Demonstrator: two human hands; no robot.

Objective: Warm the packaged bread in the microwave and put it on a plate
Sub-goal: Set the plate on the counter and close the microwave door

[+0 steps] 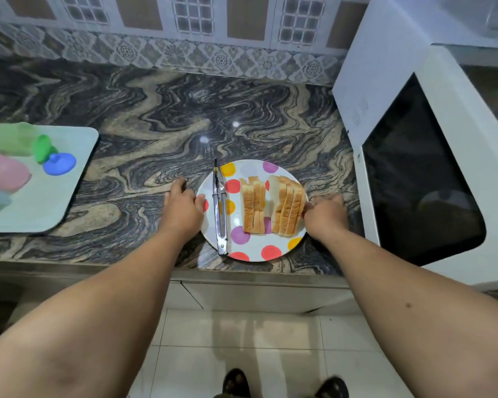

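- Lying on the far left of the marbled surface (156,116), a pale tray (69,179) carries blurred plastic items in green, pink and blue; no writing can be read on them.
- Left hand (181,205): grip curled at the left rim of the plate, thumb on the edge.
- Polka-dot plate (253,251) sits near the surface's front edge and holds metal tongs (219,208) along its left side and the bread slices (273,205) in two rows at centre and right.
- Right hand (325,211): grip pinches the plate's right rim, just beside the right-hand row of slices; contact with the bread cannot be told.
- White microwave (414,156) stands to the right, door closed, no label legible.
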